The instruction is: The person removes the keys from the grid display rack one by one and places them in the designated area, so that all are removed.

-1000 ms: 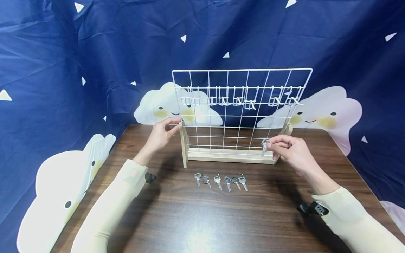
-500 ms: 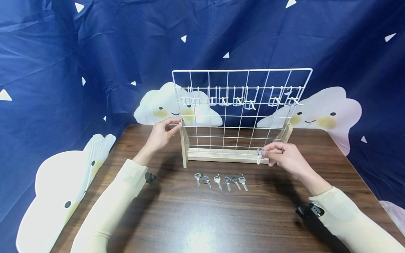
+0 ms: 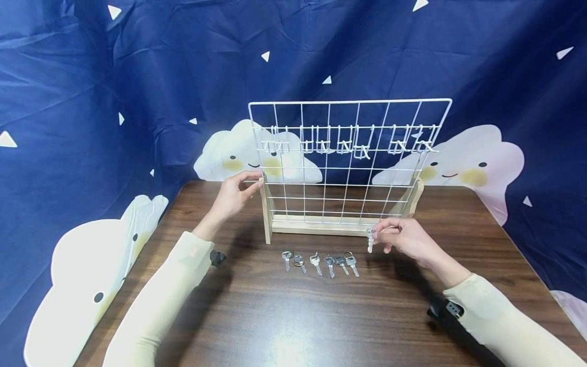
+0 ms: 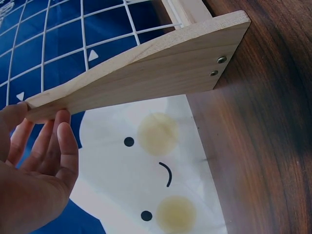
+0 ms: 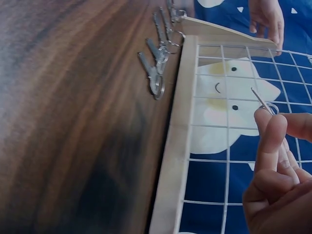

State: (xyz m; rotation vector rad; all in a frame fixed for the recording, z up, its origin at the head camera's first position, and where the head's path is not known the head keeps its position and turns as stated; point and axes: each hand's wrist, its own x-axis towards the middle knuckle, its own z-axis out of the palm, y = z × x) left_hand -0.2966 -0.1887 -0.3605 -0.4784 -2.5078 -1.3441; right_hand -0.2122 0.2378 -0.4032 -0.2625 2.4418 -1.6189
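Note:
My left hand [image 3: 234, 193] pinches the upper end of the wooden side support [image 4: 141, 73] of a white wire grid rack [image 3: 350, 102]. In the left wrist view, the thumb lies on the support's edge and fingers touch it from below. Between thumb and fingertips, my right hand [image 3: 410, 239] holds a silver key [image 3: 370, 242], which hangs blade down in front of the rack's wooden base bar [image 3: 316, 225]. In the right wrist view that key [image 5: 261, 100] appears edge-on, with a ring near the fingers. Several silver keys [image 3: 315, 260], some with visible rings, lie in a row on the table before the rack.
Several white wire hooks [image 3: 362, 152] hang along the upper part of the grid. The rack stands on a dark wood table [image 3: 247, 316]. Behind it hangs a blue cloth [image 3: 160, 66] printed with clouds and triangles.
My right hand has moved down, left and toward me with the key, from in front of the grid's lower right to beside the row of keys. The left hand stays put.

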